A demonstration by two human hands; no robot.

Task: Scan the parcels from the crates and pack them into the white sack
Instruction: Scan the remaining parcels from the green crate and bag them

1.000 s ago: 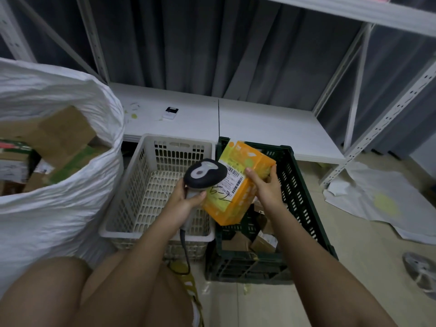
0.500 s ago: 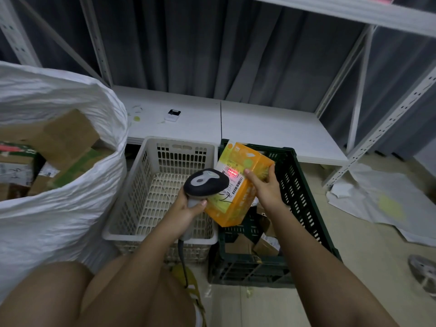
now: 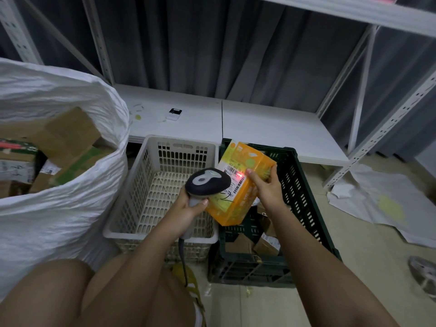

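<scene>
My right hand (image 3: 266, 190) grips an orange and yellow parcel box (image 3: 238, 204) above the dark green crate (image 3: 304, 185). A white label with barcodes faces up, and a red scan spot glows on it. My left hand (image 3: 188, 206) holds the black and grey barcode scanner (image 3: 207, 182) by its handle, its head close over the label. The white crate (image 3: 162, 234) stands left of the green one with nothing visible inside. Brown parcels (image 3: 264, 241) lie at the green crate's bottom. The white sack (image 3: 59, 208) on the left holds several cardboard boxes.
A low white shelf board (image 3: 271, 128) runs behind the crates, with a small white device (image 3: 174, 113) on it. Shelf uprights (image 3: 387, 128) rise at the right. White paper sheets (image 3: 377, 199) lie on the floor to the right. My bare knees fill the bottom.
The red scan spot appeared on the label half a second ago and has shifted toward the label's right edge. The box and scanner stay almost in place over the green crate.
</scene>
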